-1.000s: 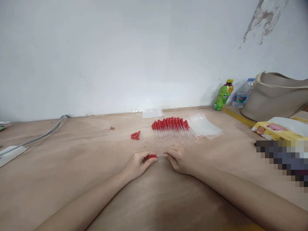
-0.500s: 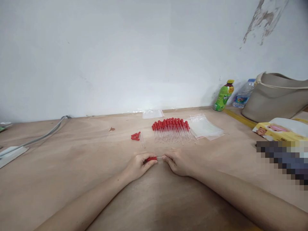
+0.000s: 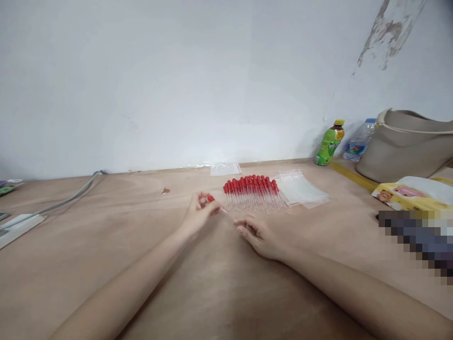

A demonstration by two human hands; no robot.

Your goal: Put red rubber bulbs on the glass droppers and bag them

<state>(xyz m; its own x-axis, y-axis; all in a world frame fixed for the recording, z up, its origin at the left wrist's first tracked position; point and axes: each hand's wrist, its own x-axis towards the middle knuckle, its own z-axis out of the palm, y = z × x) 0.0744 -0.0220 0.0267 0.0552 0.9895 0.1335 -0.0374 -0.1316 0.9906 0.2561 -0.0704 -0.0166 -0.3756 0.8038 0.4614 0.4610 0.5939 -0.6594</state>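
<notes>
A glass dropper with a red rubber bulb (image 3: pixel 211 198) slants between my two hands, its thin clear tube running down to the right. Its bulb end is in the fingers of my left hand (image 3: pixel 198 212). At the tube's far end, the fingers of my right hand (image 3: pixel 257 236) are closed around it. Beyond my right hand, several red-bulbed droppers (image 3: pixel 252 185) lie side by side in a fanned row, tips toward me. My left hand covers the spot where loose red bulbs and thin tubes lay, so those are hidden.
Clear plastic bags (image 3: pixel 300 188) lie right of the row, and another bag (image 3: pixel 225 169) is by the wall. Farther right are a green bottle (image 3: pixel 330 145), a water bottle (image 3: pixel 356 144), a beige bin (image 3: pixel 406 146) and a yellow tissue pack (image 3: pixel 399 192). A grey cable (image 3: pixel 76 192) runs at left.
My left hand has moved forward and left, over the loose red bulbs. The dropper has turned from level to slanted, and more of its tube shows. My right hand has barely moved.
</notes>
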